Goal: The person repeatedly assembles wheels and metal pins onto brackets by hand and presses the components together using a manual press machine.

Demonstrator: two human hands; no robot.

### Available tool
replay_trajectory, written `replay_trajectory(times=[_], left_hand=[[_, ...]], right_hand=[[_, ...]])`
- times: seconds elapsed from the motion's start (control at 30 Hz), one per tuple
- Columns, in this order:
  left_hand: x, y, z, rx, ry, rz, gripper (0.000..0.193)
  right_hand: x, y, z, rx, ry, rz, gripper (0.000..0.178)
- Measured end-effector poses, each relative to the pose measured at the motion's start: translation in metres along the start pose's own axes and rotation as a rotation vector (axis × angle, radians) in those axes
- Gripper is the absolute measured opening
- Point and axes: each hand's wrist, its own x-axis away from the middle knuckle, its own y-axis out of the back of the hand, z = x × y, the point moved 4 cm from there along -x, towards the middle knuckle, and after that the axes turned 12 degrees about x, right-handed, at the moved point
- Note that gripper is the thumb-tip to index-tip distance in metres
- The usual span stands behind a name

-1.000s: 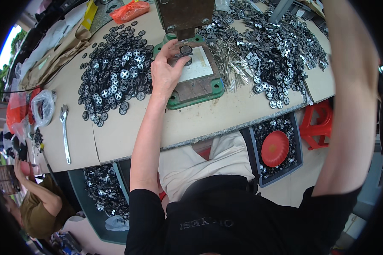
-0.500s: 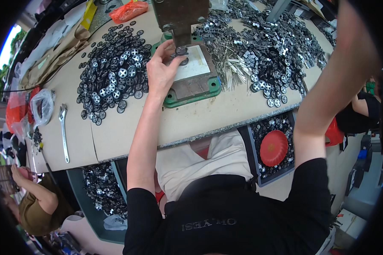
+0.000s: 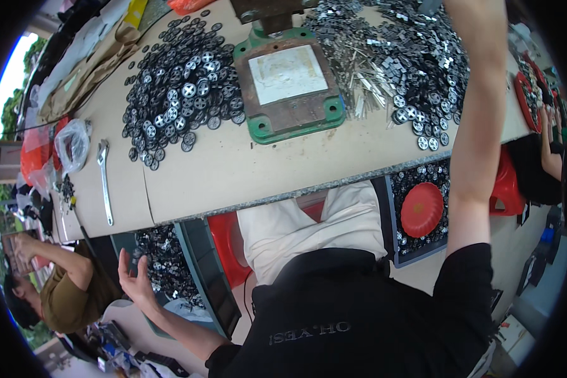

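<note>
My left hand (image 3: 137,280) is off the table at the lower left, beside a grey-green bin (image 3: 200,271) of small dark parts. Its fingers are apart and nothing shows in them. My right arm (image 3: 475,138) reaches up past the top edge, so the right hand is out of sight. At the table's middle stands a press (image 3: 271,12) with a green base (image 3: 277,133). A white plate (image 3: 288,74) lies bare on that base, under the press head. Left of it spreads a pile of small black wheels (image 3: 183,94) with silver crosses.
Right of the press lie thin metal pins (image 3: 366,85), more wheels (image 3: 428,120) and a heap of dark parts (image 3: 409,38). An adjustable wrench (image 3: 105,183) rests at left. A red dish (image 3: 422,210) sits in the right bin. Other people work at both sides.
My left hand has let go of a small round part at the press and swung down left to the bin. The plate now shows uncovered. The view has shifted slightly.
</note>
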Motion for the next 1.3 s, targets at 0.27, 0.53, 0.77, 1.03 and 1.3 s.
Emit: replay_trajectory(times=[0.27, 0.53, 0.77, 1.03, 1.3], left_hand=[[-0.033, -0.147, -0.083, 0.102, -0.171, 0.170, 0.029], [-0.055, -0.231, -0.103, -0.089, -0.402, 0.142, 0.024], [-0.025, -0.235, -0.130, -0.058, -0.698, 0.012, 0.013], [0.048, -0.276, -0.142, 1.011, 0.200, 0.717, 0.020], [0.082, -0.303, -0.160, 1.286, 0.611, 0.963, 0.030]], right_hand=[[0.147, -0.075, -0.015, -0.060, -0.399, 0.535, 0.019], [0.172, -0.054, -0.045, 0.035, -0.488, 0.585, 0.017], [0.174, -0.080, -0.048, 0.092, -0.452, 0.741, 0.016], [0.184, -0.098, -0.036, 0.066, -0.259, 0.773, 0.016], [0.186, -0.075, -0.024, 0.134, -0.480, 0.784, 0.014]])
